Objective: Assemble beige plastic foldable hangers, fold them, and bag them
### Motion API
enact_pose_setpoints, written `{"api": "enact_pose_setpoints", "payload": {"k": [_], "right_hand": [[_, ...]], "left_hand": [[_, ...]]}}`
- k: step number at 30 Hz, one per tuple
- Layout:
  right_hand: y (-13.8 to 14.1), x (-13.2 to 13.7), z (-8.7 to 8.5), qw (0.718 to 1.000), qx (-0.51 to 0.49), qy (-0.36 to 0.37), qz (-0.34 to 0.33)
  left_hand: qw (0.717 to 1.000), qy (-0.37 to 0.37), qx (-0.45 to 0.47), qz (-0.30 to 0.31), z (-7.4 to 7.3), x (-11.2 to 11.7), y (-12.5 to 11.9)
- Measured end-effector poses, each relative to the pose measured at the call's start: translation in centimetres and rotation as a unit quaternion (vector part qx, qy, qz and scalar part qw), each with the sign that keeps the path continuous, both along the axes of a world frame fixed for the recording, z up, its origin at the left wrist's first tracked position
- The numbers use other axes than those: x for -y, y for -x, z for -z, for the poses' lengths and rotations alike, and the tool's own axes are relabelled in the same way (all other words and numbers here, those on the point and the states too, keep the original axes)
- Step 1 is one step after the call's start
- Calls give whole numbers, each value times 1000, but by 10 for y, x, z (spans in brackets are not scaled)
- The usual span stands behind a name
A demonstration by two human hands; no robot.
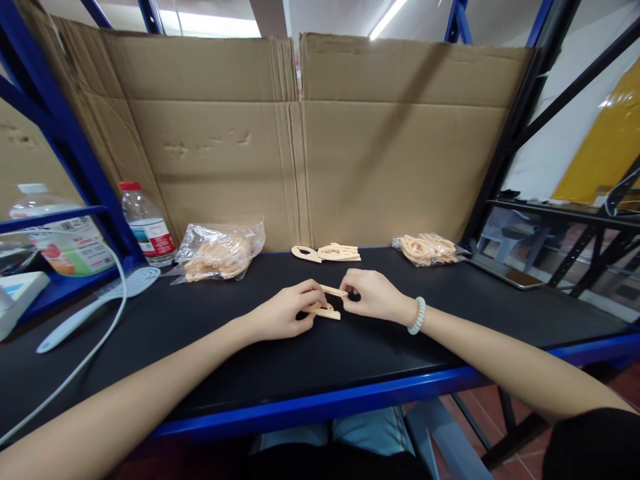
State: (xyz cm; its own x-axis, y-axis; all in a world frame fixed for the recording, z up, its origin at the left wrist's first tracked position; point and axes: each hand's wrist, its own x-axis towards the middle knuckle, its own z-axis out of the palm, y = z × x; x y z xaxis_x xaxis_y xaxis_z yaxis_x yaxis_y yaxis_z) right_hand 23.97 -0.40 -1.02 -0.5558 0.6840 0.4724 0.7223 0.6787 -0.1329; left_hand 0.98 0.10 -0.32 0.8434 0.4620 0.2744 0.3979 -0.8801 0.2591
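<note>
My left hand (287, 311) is closed around a pale peach clip-like piece (330, 313), two narrow arms of which stick out to the right. The fingers hide the rest of it. My right hand (373, 295), with a pale coiled band at the wrist, has its thumb and forefinger pinched at the tip of the upper arm (334, 291). Both hands are low over the black tabletop. Just beyond them lie several similar pieces (339, 253), each with an oval loop and straight tails.
Clear bags of the same peach pieces stand at the back left (220, 253) and back right (427, 249). On the left are a hairbrush (100, 307), a white cable (120, 293) and a red-capped bottle (147, 227). A flat tablet-like device (505, 272) lies far right. Cardboard (225, 153) walls the back.
</note>
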Motion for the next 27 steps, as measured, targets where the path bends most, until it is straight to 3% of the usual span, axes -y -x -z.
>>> {"api": "enact_pose_setpoints", "payload": {"k": [12,16,19,21,23,27], "right_hand": [[-28,-23,-14,991,-114,-28,66],[-34,-25,-18,988,-131,-25,77],[-36,-26,-19,983,-166,2,82],[-36,-29,-18,978,-192,32,77],[-36,-32,-16,970,-222,72,69],[-35,-39,-10,933,-307,177,53]], "left_hand": [[998,-16,-26,61,-5,5,-3],[999,8,32,39,-2,5,-4],[986,79,147,-18,0,2,-5],[950,187,242,-69,1,-1,-6],[887,295,338,-107,2,-5,-7],[771,404,476,-126,4,-11,-9]]}}
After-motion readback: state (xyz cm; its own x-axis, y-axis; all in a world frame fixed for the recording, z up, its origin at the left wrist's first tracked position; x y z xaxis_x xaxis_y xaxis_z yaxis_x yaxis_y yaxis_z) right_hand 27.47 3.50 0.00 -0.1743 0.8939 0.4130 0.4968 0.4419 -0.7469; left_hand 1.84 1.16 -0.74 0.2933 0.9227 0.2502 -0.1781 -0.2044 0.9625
